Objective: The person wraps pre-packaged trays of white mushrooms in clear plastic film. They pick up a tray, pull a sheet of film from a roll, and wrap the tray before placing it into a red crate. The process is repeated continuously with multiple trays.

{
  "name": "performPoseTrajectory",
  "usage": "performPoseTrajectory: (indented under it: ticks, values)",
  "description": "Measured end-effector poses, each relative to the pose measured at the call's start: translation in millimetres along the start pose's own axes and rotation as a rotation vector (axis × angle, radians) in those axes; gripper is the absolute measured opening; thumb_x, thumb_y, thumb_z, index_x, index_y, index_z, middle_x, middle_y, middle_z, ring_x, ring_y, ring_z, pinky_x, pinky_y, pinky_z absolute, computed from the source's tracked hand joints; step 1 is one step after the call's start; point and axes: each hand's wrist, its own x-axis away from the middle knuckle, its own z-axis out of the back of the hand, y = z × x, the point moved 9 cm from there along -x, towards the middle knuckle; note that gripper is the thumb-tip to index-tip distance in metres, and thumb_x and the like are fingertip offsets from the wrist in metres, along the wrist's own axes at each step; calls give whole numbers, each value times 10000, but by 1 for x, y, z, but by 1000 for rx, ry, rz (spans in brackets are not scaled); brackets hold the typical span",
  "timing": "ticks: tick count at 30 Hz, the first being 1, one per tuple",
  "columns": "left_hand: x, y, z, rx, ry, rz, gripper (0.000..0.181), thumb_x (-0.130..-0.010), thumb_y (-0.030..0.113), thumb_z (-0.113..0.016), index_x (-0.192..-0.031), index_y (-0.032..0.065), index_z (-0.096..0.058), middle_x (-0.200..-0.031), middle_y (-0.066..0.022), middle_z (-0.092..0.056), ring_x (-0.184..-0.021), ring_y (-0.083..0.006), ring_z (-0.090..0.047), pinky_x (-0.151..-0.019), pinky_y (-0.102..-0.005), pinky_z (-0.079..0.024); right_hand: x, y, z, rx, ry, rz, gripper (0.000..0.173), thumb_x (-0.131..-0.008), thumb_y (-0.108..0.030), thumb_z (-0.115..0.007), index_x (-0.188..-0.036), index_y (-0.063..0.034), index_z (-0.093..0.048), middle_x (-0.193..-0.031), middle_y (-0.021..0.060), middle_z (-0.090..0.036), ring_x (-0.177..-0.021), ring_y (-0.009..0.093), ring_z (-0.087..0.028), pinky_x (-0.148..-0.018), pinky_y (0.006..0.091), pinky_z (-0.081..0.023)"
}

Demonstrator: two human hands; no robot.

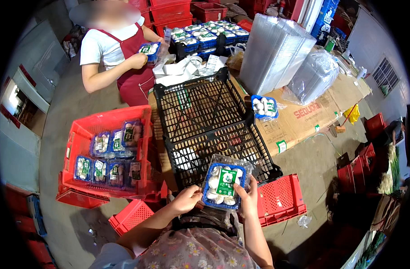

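Note:
Between my two hands is a blue plastic punnet of white mushrooms (212, 183), under a clear lid with a green label (227, 181). My left hand (187, 199) grips its left edge with thumb and fingers. On the other side, my right hand (248, 197) holds the right edge, its thumb lying on the lid by the label. The punnet is above the near end of a black plastic crate (205, 126), whose slatted bottom shows. Just past the crate's right side, another blue punnet of mushrooms (264, 107) sits on the cardboard-covered table (292, 124).
At left, a red crate (107, 116) holds several packed punnets (116, 169). Across the table, a co-worker (114, 64) holds a punnet (149, 50). Stacked clear lids (272, 53) and a bagged stack (312, 77) stand at right. Filled punnets (206, 37) fill a crate behind.

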Motion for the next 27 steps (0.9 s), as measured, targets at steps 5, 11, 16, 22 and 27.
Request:
performPoseTrajectory:
  ticks: [5,11,16,22,27]
  values:
    - [-3,-1,17,-28,123,-135,98,-867,-47,-493,-961,-56,-521,-887,-112,-606,-747,-172,-628,-642,-296,-524,-46,49,-9,59,-88,-98,708,-774,-138,-717,-1317,28,-294,-1106,159,-546,-948,185,-558,-805,296,-463]
    - [-24,-26,51,-233,423,-72,117,-809,-78,-525,-914,-35,-554,-791,-116,-630,-643,-166,-620,-556,-281,-494,-90,50,-46,356,-273,14,490,-878,-262,-629,-1222,35,-445,-1094,143,-583,-998,182,-549,-867,295,-435]
    - [-30,-18,62,-393,600,-217,98,-777,-15,-591,-873,-35,-583,-796,-129,-657,-724,-215,-640,-636,-346,-495,-165,10,-32,944,67,504,241,-859,-206,-617,-952,16,-604,-875,182,-651,-751,291,-637,-692,356,-501]
    - [-43,-54,58,-300,446,48,132,-844,86,-588,-872,-43,-601,-739,-110,-655,-644,-200,-634,-594,-358,-491,-187,10,-52,1345,89,590,151,-715,-141,-707,-840,-66,-665,-938,184,-652,-879,331,-622,-755,397,-501]
    - [-19,-19,56,-420,700,-108,157,-809,137,-590,-795,-18,-613,-718,-210,-618,-715,-387,-614,-614,-446,-471,-187,16,-61,1419,66,640,110,-712,-142,-706,-800,-82,-679,-947,173,-653,-931,320,-618,-780,395,-504]
